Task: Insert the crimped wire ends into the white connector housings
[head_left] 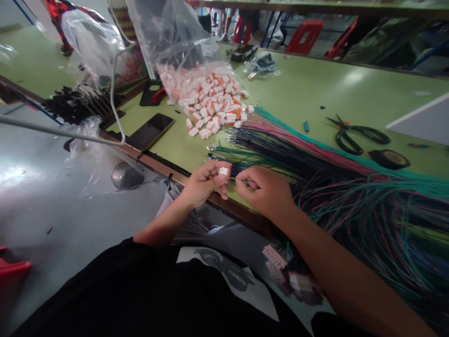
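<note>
Between the thumb and fingers of my left hand (206, 183) is a small white connector housing (223, 171), held above the table's front edge. Close by on the right, my right hand (263, 189) is closed in a pinch on a thin dark wire (249, 180), its tip pointing toward the housing. A small gap shows between the two hands. Behind them lie bundles of dark wires (270, 145), pink wires (280, 133) and teal wires (301, 135), their ends toward the left. A heap of white and orange connector housings (217, 100) spills from a clear plastic bag (175, 42).
A phone (150, 132) lies at the table's left edge, near a bent metal rod (114, 89). Black-handled scissors (354, 135) and a roll of black tape (389, 159) lie at right. Finished-looking connectors with wires (280, 264) hang below the table edge. Red stools (305, 35) stand behind.
</note>
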`<state>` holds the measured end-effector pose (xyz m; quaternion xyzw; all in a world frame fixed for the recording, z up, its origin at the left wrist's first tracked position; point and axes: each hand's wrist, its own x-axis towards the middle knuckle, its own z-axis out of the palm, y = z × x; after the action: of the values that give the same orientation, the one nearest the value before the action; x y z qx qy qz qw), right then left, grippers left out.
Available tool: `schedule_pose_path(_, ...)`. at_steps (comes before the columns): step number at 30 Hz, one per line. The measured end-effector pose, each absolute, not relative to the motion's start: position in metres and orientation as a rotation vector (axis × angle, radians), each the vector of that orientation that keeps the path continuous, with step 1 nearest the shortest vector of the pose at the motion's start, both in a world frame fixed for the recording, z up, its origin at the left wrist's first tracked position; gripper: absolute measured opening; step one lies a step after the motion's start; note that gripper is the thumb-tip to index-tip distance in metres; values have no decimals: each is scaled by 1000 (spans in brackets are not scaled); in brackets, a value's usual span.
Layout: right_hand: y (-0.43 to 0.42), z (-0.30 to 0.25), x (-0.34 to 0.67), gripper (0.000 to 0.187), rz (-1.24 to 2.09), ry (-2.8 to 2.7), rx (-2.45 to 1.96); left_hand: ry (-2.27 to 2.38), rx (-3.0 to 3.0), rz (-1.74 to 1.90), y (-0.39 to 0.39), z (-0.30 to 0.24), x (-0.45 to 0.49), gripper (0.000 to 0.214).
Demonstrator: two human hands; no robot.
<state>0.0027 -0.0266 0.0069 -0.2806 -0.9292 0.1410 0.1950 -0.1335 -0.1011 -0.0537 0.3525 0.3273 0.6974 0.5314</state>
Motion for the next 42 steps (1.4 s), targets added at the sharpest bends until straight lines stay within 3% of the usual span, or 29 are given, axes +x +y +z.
schedule_pose_path(12,-22,3,2,12,864,-2454,-710,897,840,1653,-105,-51,-130,41)
schedule_pose_path(26,9,16,18,21,1329,-2729,-488,833,1090,1451,-113,-54,-143,28)
schedule_pose_path(28,29,18,26,24,1128,-2693,-584,722,1144,1425,-115,-53,-147,24)
schedule_pose_path(32,58,4,30,22,292,-2744,-974,632,1209,1314,-117,-50,-152,19)
schedule_pose_path(35,62,-6,23,25,-29,-2919,-1036,635,1209,1286,-116,-49,-152,18)
schedule_pose_path(38,62,-9,20,23,-65,-2894,-1066,634,1210,1308,-116,-51,-151,18)
schedule_pose_path(42,70,-9,25,16,250,-2424,-1199,640,1159,1337,-115,-53,-148,19)
